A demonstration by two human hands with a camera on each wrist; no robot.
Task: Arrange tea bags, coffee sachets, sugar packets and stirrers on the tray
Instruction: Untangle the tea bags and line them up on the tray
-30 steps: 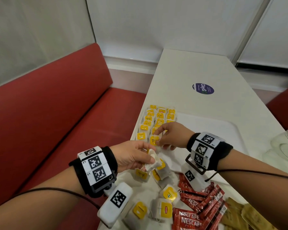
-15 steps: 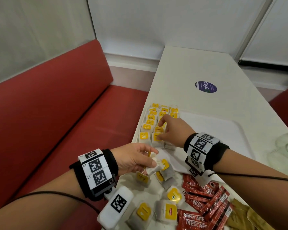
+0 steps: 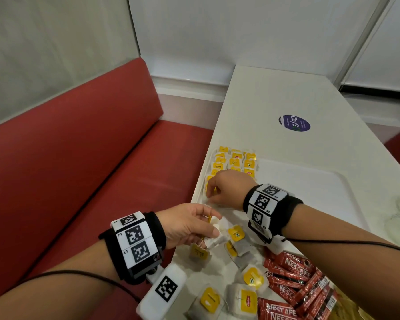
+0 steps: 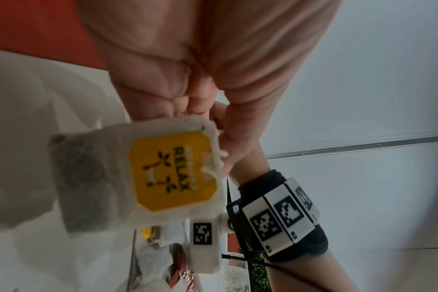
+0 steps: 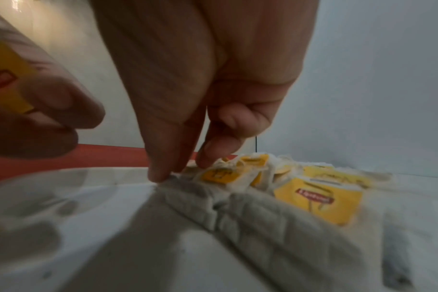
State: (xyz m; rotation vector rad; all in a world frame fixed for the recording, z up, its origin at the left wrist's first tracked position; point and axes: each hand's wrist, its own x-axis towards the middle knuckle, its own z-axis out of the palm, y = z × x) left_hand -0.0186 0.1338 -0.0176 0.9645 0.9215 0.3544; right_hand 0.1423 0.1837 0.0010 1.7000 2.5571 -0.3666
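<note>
Tea-bag step: right hand (image 3: 229,189) fingertips press a bag into the tray (image 3: 333,192) rows; left hand (image 3: 185,224) pinches next tea bag (image 4: 148,173), likely placed beside.

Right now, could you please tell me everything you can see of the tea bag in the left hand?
The tea bag is a white, soft paper pouch with dark tea showing through. A yellow tag reading RELAX lies on it, with white string. The left hand pinches it at its top edge, so it hangs above the loose tea bags near the tray.
</note>
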